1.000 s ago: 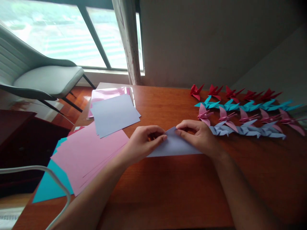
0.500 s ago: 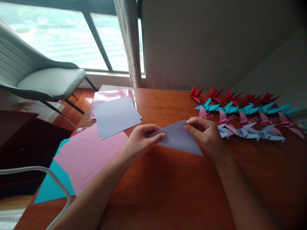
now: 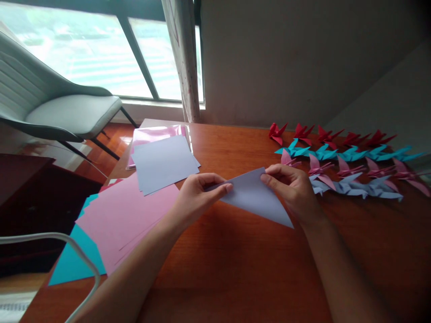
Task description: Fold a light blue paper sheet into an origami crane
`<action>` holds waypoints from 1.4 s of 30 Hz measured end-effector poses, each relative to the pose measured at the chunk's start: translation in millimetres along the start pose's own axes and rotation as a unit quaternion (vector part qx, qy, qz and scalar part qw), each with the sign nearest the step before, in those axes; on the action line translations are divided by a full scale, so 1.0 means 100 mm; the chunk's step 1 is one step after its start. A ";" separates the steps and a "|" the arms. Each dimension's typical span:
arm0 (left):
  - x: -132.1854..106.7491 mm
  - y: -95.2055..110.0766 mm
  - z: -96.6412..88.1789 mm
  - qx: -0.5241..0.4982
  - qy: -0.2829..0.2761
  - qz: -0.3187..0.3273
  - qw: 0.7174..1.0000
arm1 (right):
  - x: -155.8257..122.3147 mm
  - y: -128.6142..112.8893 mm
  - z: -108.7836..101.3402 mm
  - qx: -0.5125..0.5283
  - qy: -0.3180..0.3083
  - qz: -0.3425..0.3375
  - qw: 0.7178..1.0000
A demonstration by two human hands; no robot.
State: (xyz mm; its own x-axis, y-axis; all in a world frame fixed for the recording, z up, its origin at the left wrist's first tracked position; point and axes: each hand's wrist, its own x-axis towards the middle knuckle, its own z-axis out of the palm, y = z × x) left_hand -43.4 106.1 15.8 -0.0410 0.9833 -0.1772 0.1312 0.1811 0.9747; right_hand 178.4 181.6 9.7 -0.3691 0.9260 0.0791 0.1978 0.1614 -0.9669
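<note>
A pale lavender sheet of origami paper (image 3: 254, 195) is held between my two hands above the wooden table. My left hand (image 3: 200, 193) pinches its left end, thumb on top and fingers behind. At the top right corner, the thumb and fingertips of my right hand (image 3: 291, 186) are closed on the paper. The sheet's lower right corner hangs free and bends, pointing down to the right. Just beyond my right hand stand lavender paper cranes (image 3: 357, 186), partly hidden by it.
Rows of pink (image 3: 350, 168), turquoise (image 3: 352, 153) and red cranes (image 3: 325, 134) line the table's right side. Left lie lavender sheets (image 3: 164, 163), pink sheets (image 3: 129, 215), turquoise paper (image 3: 81, 251) and a shiny pink packet (image 3: 158, 131). A chair (image 3: 74, 114) stands by the window.
The sheet's lower right corner has swung outward and down, and the paper curves more. Both hands keep their pinch, with the right one shifted very slightly right.
</note>
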 end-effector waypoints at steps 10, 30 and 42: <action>0.00 0.01 -0.01 0.009 -0.015 0.008 1.000 | 0.00 -0.02 0.00 -0.005 -0.006 0.000 1.000; 0.01 0.00 -0.03 -0.001 -0.072 -0.012 0.997 | 0.02 -0.01 0.00 -0.023 -0.070 0.036 0.997; 0.01 0.02 -0.02 -0.040 -0.049 -0.013 0.998 | 0.02 -0.01 0.00 -0.009 -0.036 0.020 0.999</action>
State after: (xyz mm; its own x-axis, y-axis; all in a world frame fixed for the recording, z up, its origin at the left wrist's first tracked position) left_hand -45.1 107.3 18.1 0.0538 0.9761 -0.2107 0.0510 0.2080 0.9768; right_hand 178.0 183.0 11.2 -0.4256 0.9047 0.0215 0.2304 0.1313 -0.9642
